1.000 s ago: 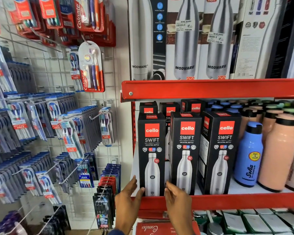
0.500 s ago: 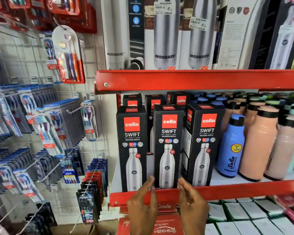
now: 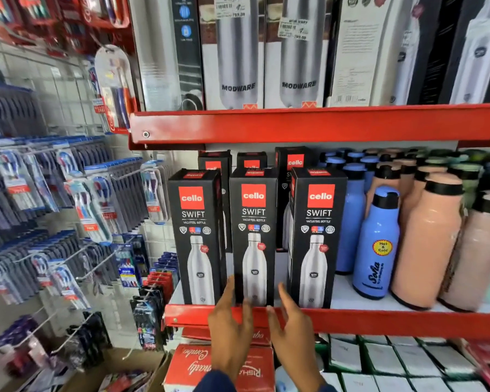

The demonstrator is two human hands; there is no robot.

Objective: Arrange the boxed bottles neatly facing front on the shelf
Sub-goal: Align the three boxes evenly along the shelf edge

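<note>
Three black Cello Swift boxed bottles stand upright in a front row on the red shelf, labels facing me: the left box, the middle box and the right box. More black boxes stand behind them. My left hand and my right hand are raised with fingers apart on either side of the middle box's base. The fingertips reach its lower corners; I cannot tell whether they touch it.
Loose blue bottles and peach bottles crowd the shelf right of the boxes. Modware bottle boxes fill the shelf above. Toothbrush packs hang on a wire grid at left. Red cartons lie below.
My hands moved from the left box's base to the middle box's base, then drew slightly back and lower. The camera shifted, so the shelf now sits further left in view.
</note>
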